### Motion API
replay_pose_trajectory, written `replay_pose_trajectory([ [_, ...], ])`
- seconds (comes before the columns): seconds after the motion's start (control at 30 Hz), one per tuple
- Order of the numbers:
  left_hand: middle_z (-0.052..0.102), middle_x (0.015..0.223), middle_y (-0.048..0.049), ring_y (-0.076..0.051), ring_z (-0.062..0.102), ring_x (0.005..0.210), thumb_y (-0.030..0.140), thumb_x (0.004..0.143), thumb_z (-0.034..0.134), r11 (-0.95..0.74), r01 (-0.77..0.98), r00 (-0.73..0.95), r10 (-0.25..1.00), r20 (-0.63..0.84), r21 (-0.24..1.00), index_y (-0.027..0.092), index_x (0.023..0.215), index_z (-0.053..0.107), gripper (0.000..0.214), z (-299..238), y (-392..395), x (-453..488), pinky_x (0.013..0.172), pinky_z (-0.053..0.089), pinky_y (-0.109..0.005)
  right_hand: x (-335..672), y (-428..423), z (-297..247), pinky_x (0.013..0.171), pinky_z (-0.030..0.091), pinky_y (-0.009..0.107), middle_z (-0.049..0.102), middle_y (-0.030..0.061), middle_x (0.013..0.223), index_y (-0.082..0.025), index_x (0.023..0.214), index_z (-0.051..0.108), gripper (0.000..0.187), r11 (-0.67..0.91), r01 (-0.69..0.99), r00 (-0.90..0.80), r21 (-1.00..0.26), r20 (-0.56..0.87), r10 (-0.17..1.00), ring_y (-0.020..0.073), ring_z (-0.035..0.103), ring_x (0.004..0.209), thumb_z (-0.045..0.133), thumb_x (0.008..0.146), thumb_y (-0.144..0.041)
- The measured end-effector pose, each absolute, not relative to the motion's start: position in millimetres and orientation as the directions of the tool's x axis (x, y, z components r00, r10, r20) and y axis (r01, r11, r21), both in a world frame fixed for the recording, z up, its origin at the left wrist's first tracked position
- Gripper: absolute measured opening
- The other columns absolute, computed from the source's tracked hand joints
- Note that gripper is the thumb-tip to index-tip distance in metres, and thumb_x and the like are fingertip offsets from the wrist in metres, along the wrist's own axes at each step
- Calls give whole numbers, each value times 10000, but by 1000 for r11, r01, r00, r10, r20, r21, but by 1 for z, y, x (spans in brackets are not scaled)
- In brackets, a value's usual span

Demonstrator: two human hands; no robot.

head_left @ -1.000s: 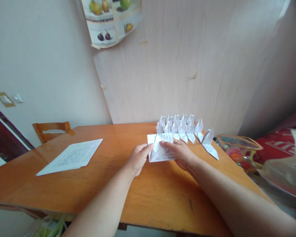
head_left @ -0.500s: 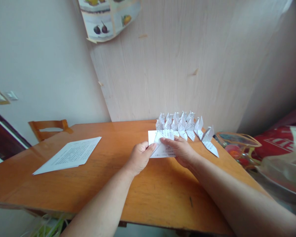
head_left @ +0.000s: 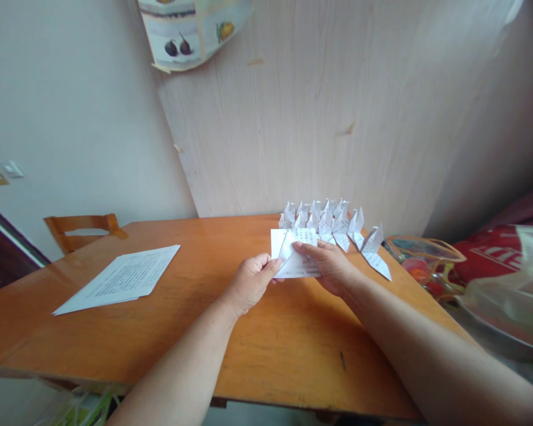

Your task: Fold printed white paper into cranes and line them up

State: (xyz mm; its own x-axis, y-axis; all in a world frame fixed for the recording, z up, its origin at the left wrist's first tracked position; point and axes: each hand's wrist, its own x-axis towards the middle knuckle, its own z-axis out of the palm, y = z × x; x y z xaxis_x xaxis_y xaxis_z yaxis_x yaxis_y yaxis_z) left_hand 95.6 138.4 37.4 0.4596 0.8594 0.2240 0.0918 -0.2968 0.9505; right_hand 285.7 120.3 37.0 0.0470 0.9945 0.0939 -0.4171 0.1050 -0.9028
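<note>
Between my two hands, above the wooden table (head_left: 195,349), is a small folded sheet of printed paper (head_left: 297,264) with a diagonal flap on its face. My left hand (head_left: 254,281) pinches its lower left side, thumb on top. From the right, my right hand (head_left: 333,266) grips it with the thumb lying across the flap; its other fingers are mostly hidden behind the paper. Just beyond stand several folded paper cranes (head_left: 326,222) in rows, made of printed paper. One more crane (head_left: 373,248) stands apart at the right, with a long pointed end towards me.
A stack of printed paper sheets (head_left: 119,278) lies on the table's left part. Behind it is a wooden chair (head_left: 80,231). Bags and a red package (head_left: 493,251) crowd the right edge. A wood-grain panel (head_left: 293,130) rises behind the table.
My hands have shifted the folded paper slightly up and to the right within the view. My left thumb now presses nearer the flap's lower edge. The view itself has moved a little.
</note>
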Motion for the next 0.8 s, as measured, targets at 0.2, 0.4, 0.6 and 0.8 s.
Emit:
replay_pose_trajectory([
  [0.2, 637, 724, -7, -151, 553, 700, 543, 866, 656, -314, 139, 457, 862, 221, 939, 166, 768, 640, 390, 37, 140, 94, 660, 425, -253, 285, 122, 36, 666, 531, 330, 755, 62, 833, -178, 875, 709, 303, 109, -439, 31, -892, 106, 994, 191, 663, 668, 847, 687, -371],
  [0.4, 637, 778, -36, -163, 553, 739, 541, 914, 593, -194, -89, 492, 844, 213, 977, 141, 825, 667, 416, 38, 140, 95, 719, 458, -280, 283, 119, 37, 692, 535, 332, 766, 83, 869, -173, 904, 722, 319, 95, -439, 22, -893, 95, 995, 204, 681, 708, 848, 691, -374],
  [0.6, 687, 842, -45, -195, 616, 809, 523, 841, 700, -125, -99, 477, 865, 157, 987, 147, 930, 704, 386, 36, 139, 98, 807, 482, -318, 280, 117, 36, 726, 540, 341, 772, 83, 883, -174, 907, 728, 316, 84, -429, -39, -899, 111, 993, 211, 693, 732, 841, 705, -391],
  [0.8, 690, 859, -30, -193, 622, 833, 487, 834, 718, -151, -59, 447, 880, 162, 987, 166, 954, 699, 343, 35, 140, 98, 777, 479, -302, 280, 117, 34, 750, 546, 348, 773, 82, 907, -186, 895, 737, 282, 93, -435, -50, -896, 127, 991, 210, 698, 752, 838, 718, -381],
])
